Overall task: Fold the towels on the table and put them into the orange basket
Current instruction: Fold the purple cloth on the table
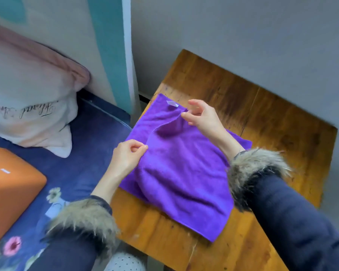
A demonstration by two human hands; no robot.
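Observation:
A purple towel (184, 173) lies on the wooden table (272, 114), partly folded, with a white label near its far corner. My left hand (128, 155) pinches the towel's left edge. At the towel's far edge, my right hand (202, 116) pinches a raised fold of cloth between thumb and fingers. The orange basket (12, 190) stands at the left on the bed; only its side and a corner show.
A pale pink pillow (31, 94) leans against the wall at the left, on a dark blue flowered bedsheet (86, 153). A grey wall runs behind the table. Bare wood shows on the table's right and near parts.

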